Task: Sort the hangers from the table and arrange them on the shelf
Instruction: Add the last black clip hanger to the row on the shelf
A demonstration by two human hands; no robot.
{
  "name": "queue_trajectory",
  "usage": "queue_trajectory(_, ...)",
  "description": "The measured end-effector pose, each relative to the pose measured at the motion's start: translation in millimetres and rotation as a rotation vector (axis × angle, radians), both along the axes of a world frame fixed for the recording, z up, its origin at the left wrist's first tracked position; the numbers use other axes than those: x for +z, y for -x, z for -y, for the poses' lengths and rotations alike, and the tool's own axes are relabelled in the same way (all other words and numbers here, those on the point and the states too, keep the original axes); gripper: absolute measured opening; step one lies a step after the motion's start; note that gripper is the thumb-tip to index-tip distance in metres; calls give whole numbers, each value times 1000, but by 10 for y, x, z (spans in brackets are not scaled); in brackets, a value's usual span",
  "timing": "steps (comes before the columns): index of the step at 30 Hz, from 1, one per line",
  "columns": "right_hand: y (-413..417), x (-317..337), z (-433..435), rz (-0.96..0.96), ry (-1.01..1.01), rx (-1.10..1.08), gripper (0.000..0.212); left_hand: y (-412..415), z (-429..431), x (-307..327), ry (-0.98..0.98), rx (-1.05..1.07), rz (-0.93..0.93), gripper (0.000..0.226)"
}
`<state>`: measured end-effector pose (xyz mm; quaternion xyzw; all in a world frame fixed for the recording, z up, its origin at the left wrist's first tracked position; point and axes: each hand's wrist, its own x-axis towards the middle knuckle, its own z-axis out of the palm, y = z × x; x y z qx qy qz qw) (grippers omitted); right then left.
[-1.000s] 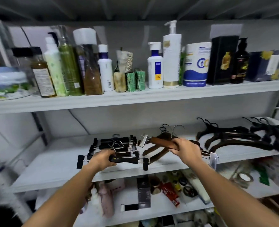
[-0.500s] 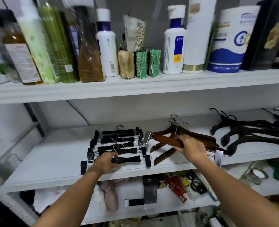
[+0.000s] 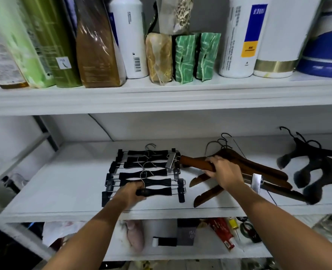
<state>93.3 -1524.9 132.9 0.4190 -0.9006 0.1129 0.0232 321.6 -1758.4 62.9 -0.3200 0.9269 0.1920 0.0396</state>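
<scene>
On the white middle shelf [image 3: 63, 184] lies a row of several black clip hangers [image 3: 147, 164]. My left hand [image 3: 130, 193] grips the nearest black clip hanger [image 3: 159, 191] at its left end, at the front of the row. To the right is a pile of brown wooden hangers [image 3: 262, 172]. My right hand [image 3: 223, 172] holds a brown wooden clip hanger [image 3: 194, 162] over that pile, its metal clip [image 3: 171, 161] touching the black row. Dark flocked hangers [image 3: 317, 164] lie at the far right.
The upper shelf [image 3: 161, 94] carries bottles, a white lotion bottle [image 3: 130, 38] and green wrapped packs [image 3: 196, 55]. The lower shelf holds a red tube [image 3: 222, 232], a dark box [image 3: 186, 232] and tape rolls. A shelf upright stands at left.
The camera has come closer to the shelves. My left hand set its black clip hanger down at the front of the row. My right hand lowered the brown clip hanger onto the wooden pile.
</scene>
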Motion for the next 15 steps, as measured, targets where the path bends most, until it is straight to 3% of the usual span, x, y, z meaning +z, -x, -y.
queue_trajectory(15,-87,92,483,-12,16,120,47,69,15,94,329,-184,228,54)
